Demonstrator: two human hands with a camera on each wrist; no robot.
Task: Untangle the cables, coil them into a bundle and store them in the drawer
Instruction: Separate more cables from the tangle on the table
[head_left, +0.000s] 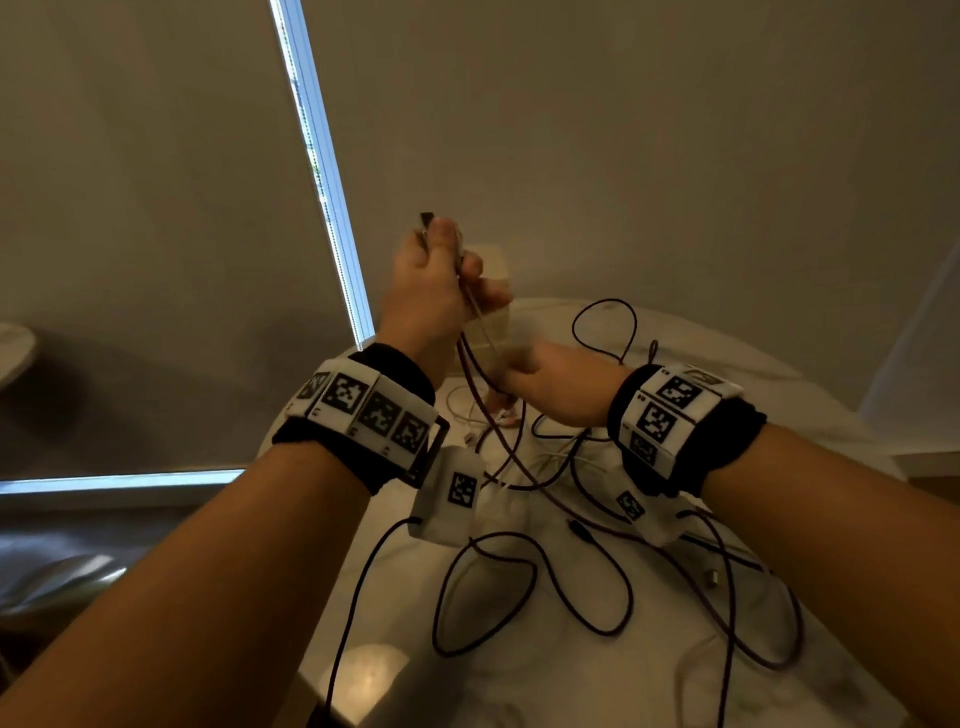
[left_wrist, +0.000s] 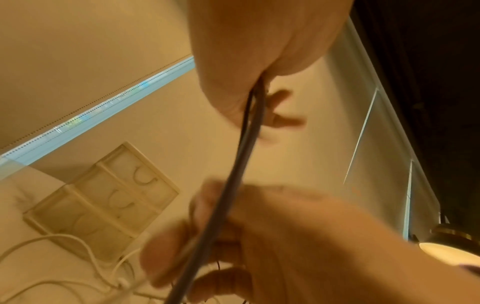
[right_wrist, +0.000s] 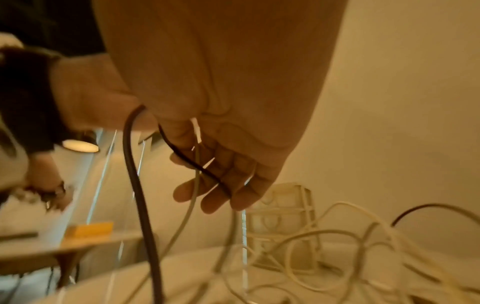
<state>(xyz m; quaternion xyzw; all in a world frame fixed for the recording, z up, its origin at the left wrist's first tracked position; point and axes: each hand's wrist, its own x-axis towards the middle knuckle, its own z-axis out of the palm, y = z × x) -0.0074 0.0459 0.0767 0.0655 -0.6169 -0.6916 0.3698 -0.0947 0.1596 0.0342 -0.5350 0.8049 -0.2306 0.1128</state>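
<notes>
Seen from the head camera, a person stands over a round white table strewn with loose cables. The left hand is raised above the far side of the table, its thumb and fingers pinched round the plug ends of a dark cable and a white cable, which hang down from it. Just below and to the right, the right hand is blurred; its fingers look loosely curled round those hanging strands, though how firmly it holds them cannot be told. More dark cable lies in open loops on the near part of the table, still tangled with white cable further back. The step in hand appears to be untangling: drawing lengths clear of the heap. The next move likely calls for sliding the right hand down the strands to free them before any coiling. Only the wrist views show a pale set of small drawers at the far edge of the table.
</notes>
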